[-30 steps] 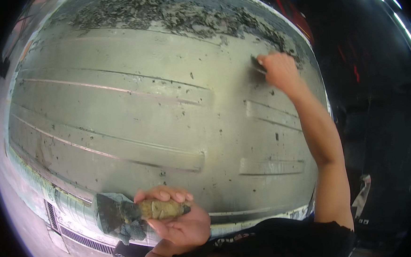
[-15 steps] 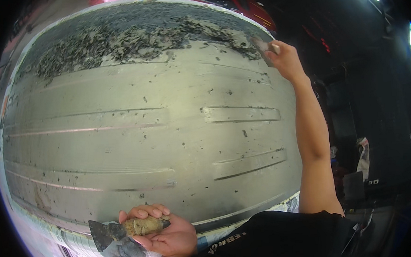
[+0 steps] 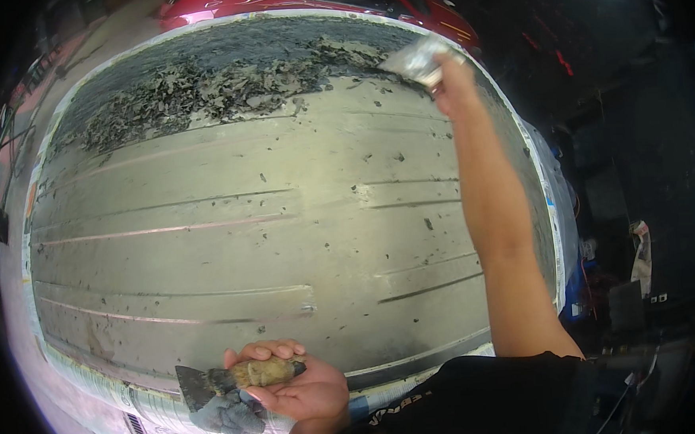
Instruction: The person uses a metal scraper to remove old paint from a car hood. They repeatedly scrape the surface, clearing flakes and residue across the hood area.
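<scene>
A large bare-metal vehicle panel [image 3: 230,248] with raised ribs spreads out in front of me. Wrinkled, lifted dark paint [image 3: 189,95] covers its far part. My left hand [image 3: 314,386] is closed loosely round the worn handle of a putty knife [image 3: 265,371], palm up over the panel's near edge. A grey, crumpled lump [image 3: 228,415], perhaps a rag or peeled paint, hangs beneath its dark blade. At the far right, my outstretched right hand [image 3: 456,79] grips a wide flat scraper [image 3: 419,60]; motion smears both, and the blade catches the light over the flaking paint's right end.
Paper masking [image 3: 123,394] borders the panel. Beyond the far edge stands a red car [image 3: 271,5]. Dark paint flecks dot the metal. A dark wall and a hanging cloth [image 3: 641,259] are on the right.
My right hand has moved left with its scraper, tilting the blade up and into the light. The view has shifted slightly. My left hand keeps its hold on the putty knife.
</scene>
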The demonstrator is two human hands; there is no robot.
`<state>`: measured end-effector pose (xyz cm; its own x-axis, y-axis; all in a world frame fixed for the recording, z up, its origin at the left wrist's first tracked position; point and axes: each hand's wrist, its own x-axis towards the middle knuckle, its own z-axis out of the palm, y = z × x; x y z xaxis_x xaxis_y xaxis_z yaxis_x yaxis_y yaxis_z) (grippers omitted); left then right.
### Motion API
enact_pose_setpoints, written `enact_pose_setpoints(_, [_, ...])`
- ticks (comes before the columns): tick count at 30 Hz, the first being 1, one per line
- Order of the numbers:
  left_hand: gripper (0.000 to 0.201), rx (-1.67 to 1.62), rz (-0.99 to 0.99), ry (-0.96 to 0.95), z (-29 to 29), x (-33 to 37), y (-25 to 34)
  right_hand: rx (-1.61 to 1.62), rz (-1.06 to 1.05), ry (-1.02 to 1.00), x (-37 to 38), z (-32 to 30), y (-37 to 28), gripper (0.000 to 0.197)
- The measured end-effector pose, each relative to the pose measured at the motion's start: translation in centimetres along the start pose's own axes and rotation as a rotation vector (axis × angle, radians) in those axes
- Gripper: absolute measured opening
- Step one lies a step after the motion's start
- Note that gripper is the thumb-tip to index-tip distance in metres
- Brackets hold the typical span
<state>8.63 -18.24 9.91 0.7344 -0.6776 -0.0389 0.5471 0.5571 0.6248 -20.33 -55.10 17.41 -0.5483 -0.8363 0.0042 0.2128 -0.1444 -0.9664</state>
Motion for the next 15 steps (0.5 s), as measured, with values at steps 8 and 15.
enact_pose_setpoints(8, [0.06,-0.009,-0.037,0.091,0.3,-0.1,0.3,-0.556,0.264,0.195,-3.4,-3.4,7.4,0.025])
enact_pose_setpoints(15, [0.053,-0.038,-0.017,0.05,0.5,0.1,0.2,-0.782,0.301,0.107,-6.0,-7.5,3.6,0.022])
